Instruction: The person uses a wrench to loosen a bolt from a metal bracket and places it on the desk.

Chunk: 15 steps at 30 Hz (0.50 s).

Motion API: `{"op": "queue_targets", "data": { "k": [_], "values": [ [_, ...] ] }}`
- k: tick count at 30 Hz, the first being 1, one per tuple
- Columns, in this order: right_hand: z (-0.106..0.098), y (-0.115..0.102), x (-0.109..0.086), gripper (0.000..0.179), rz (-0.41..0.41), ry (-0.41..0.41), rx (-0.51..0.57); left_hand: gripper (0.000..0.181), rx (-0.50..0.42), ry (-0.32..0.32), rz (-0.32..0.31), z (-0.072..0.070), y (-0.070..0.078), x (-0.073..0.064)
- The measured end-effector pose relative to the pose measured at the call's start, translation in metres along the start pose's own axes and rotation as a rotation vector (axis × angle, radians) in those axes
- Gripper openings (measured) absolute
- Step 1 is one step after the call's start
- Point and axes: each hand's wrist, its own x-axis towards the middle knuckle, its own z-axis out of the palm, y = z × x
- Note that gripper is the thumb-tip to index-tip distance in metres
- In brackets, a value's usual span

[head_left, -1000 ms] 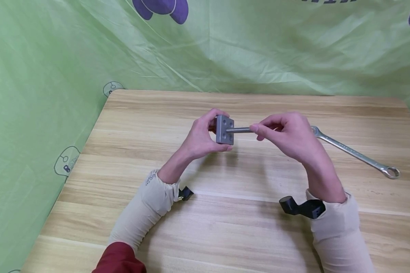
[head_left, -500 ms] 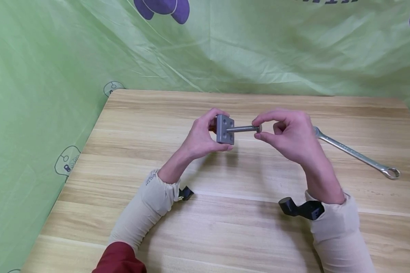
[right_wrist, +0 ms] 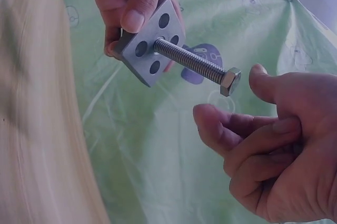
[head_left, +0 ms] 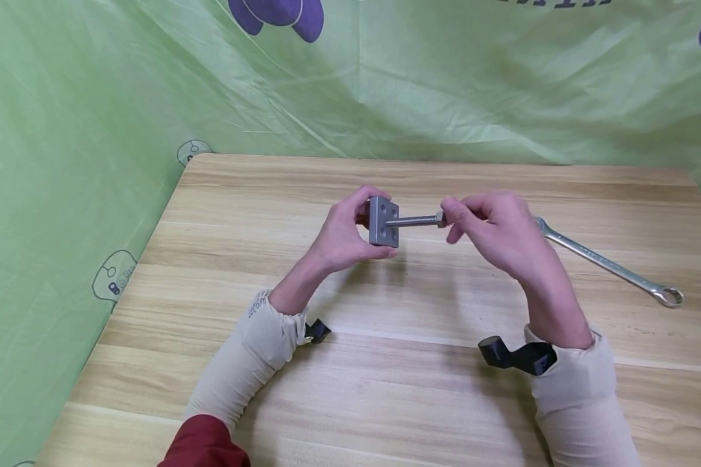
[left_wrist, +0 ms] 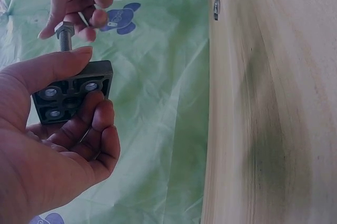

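Note:
My left hand (head_left: 341, 237) grips a square grey metal plate (head_left: 376, 222) by its edges, thumb and fingers on opposite sides. A long hex bolt (head_left: 413, 221) sticks out from the plate's middle toward the right. Holes surround it near the corners, as the right wrist view shows on the plate (right_wrist: 132, 63). Beside the hex head of the bolt (right_wrist: 195, 61), my right hand (right_wrist: 295, 134) has its thumb and index finger spread, with a gap to the head. Its other fingers are loosely bent. In the left wrist view, the plate's ribbed back (left_wrist: 102, 71) faces the camera.
A combination wrench (head_left: 604, 261) lies on the wooden table (head_left: 385, 389) behind and right of my right hand. Green printed cloth (head_left: 444, 97) hangs along the back and left edges. A black wrist-worn camera (head_left: 514, 355) juts from the right sleeve.
My right thumb and fingers have repeatedly closed at the bolt's head and come off it, turning as they go. The left hand and plate have barely moved.

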Motion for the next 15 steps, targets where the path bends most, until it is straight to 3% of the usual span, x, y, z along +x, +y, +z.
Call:
{"op": "queue_targets", "data": {
  "k": [7, 15],
  "values": [
    [0.0018, -0.0017, -0.0001, 0.048, 0.036, -0.042, 0.017, 0.071, 0.009, -0.001, 0.014, 0.001, -0.0004, 0.0004],
    [-0.0003, -0.0043, -0.0024, 0.027, -0.006, -0.009, 0.037, 0.072, 0.03, -0.01, 0.005, -0.0001, 0.001, 0.0]
  ]
}}
